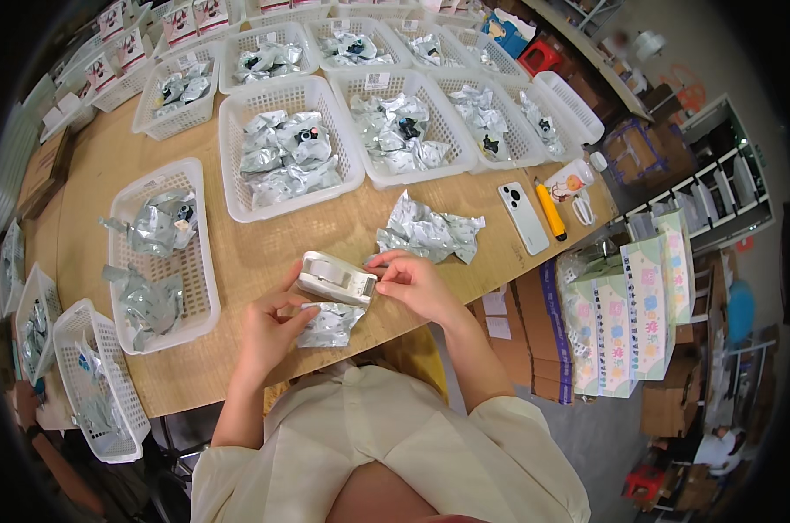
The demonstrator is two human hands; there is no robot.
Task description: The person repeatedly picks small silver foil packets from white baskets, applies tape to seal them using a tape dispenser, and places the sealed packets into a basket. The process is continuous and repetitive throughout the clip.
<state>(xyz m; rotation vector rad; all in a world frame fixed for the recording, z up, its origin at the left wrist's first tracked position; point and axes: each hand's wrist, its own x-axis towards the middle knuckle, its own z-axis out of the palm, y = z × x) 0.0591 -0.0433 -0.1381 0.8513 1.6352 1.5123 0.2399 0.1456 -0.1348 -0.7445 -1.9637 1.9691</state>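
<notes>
A white tape dispenser (pixel 336 277) with a roll of clear tape stands on the wooden table in front of me. The fingers of my right hand (pixel 408 281) are at its cutter end; whether they pinch a bit of tape is too small to tell. My left hand (pixel 274 323) is at the dispenser's left side, its thumb and index finger on the corner of a small silver foil packet (pixel 333 325) lying just below the dispenser. Behind my right hand lies a larger heap of crumpled silver foil bags (pixel 428 229).
White plastic baskets (pixel 228 189) with foil bags and small dark figures line the far side. Another basket (pixel 208 287) stands at the left. A phone (pixel 524 219), a yellow utility knife (pixel 550 210) and a bottle (pixel 570 181) lie at the right. A co-worker's arm (pixel 61 467) shows lower left.
</notes>
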